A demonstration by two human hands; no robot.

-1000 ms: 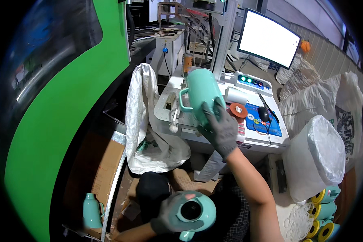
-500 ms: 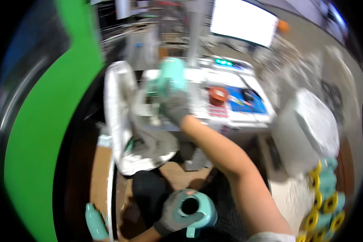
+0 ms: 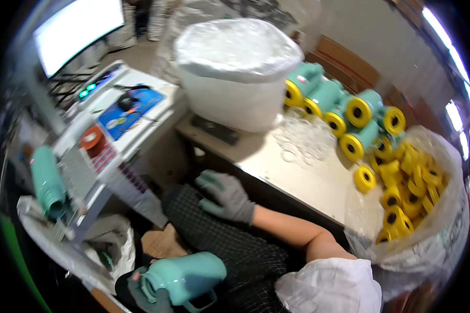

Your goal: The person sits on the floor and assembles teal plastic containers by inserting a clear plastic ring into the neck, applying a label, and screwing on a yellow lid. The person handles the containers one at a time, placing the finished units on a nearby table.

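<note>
My left hand, in a grey glove, grips a turquoise handled mug by its mouth end. The mug lies on its side over my lap, its handle hanging below. My right hand, in a matching glove, is empty with fingers apart, above my checked trouser leg. At the left, a second turquoise mug rests tilted at the white machine, its open mouth toward me. Neither hand touches that one.
Right of me, a white table bears clear rings, a white lined bin and several turquoise mugs with yellow ends. A plastic bag holds yellow ring-shaped parts. A screen glows at upper left.
The view has swung right. My right hand has let go of the mug at the machine and come back over my leg. The mug in my left hand has tipped from mouth-up onto its side.
</note>
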